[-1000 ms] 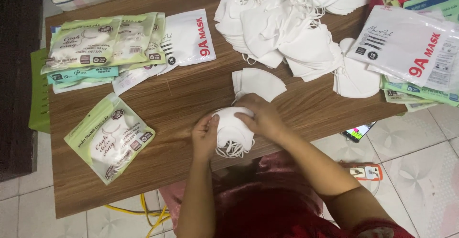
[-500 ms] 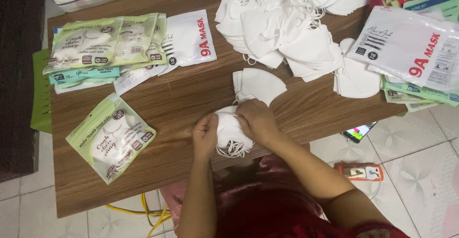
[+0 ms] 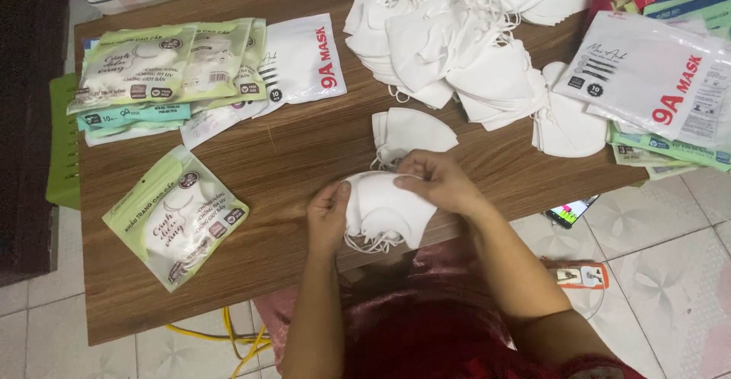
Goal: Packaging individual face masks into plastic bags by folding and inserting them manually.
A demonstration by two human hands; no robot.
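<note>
- Both hands, the left hand and the right hand, are gripping a small stack of white masks at the surface's near edge.
- Beside the stack, filled green packets are lying done.
- Beyond it, a big mask pile is waiting, not yet packed.

Both forearms reach forward from the body, bare, elbows bent. Left hand upright, thumb up, fingers curled inward in a closed grip. Right hand palm down, fingers pinched together, close beside the left
</note>
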